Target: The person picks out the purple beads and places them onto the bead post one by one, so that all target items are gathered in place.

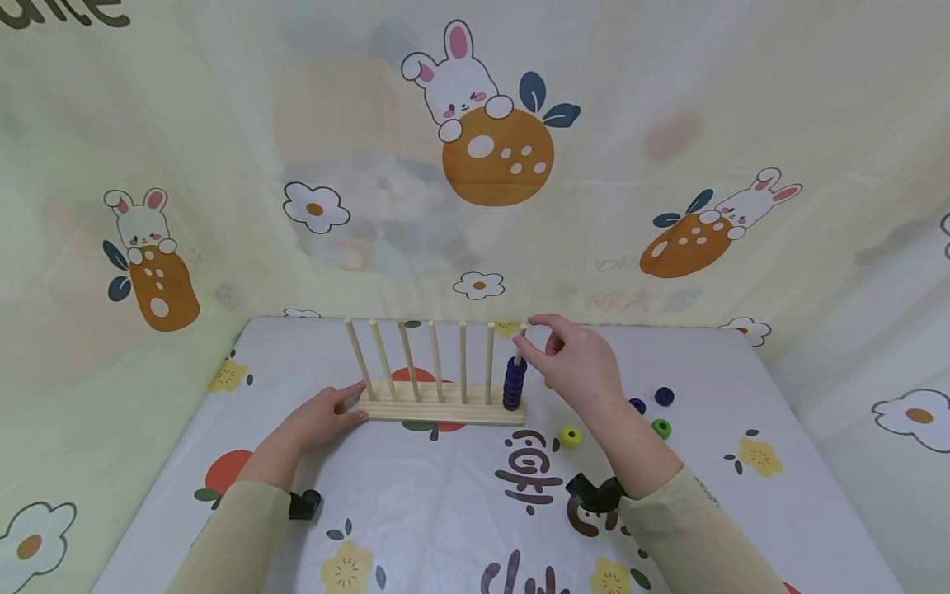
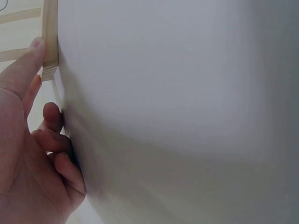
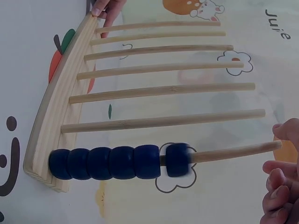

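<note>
The left hand holds the left end of the wooden rack between thumb and finger; the right hand holds nothing, its thumb and forefinger apart near the tip of the rightmost peg. On this peg I see five blue beads stacked, and a sixth bead, blurred, just above. The rack stands upright on the table.
</note>
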Demonstrator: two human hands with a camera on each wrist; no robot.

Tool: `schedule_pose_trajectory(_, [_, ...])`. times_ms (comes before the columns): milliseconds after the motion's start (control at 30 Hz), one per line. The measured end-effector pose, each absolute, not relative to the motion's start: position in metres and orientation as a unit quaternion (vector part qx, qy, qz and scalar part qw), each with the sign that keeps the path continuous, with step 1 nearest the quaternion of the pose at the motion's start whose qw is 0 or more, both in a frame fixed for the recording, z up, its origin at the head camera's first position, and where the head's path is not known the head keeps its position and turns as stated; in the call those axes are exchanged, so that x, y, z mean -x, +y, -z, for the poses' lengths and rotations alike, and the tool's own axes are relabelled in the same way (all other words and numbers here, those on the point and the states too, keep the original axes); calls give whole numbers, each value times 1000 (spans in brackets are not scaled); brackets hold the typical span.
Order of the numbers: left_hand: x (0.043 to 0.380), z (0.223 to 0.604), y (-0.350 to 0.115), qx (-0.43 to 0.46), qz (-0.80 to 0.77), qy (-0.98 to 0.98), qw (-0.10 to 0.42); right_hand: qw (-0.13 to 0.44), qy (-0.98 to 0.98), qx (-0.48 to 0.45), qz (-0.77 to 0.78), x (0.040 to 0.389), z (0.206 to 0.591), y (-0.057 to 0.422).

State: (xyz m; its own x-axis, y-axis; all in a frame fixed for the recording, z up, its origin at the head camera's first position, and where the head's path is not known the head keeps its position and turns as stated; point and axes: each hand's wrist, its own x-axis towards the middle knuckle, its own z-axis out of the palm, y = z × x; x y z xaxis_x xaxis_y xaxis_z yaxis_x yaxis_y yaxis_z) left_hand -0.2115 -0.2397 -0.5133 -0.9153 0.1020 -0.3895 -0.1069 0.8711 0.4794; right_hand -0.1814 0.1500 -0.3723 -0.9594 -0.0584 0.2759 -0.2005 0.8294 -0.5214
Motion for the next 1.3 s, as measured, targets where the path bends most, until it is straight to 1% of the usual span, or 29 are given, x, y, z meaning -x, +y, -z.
schedule_pose_trajectory(533, [208,508,-237,-1,-256,944,208,116,-950,-60,-284,183,383,162])
schedule_pose_trajectory(733, [209,509,-238,-2,-258,943,208,89,-957,-38,-274,183,390,174])
schedule_pose_trajectory(1067, [210,512,-240,1,-259,944,207,45,-964,-8,-262,184,409,211])
schedule_pose_trajectory(1300, [209,511,-239,5,-261,943,205,31,-969,16,-244,180,419,238])
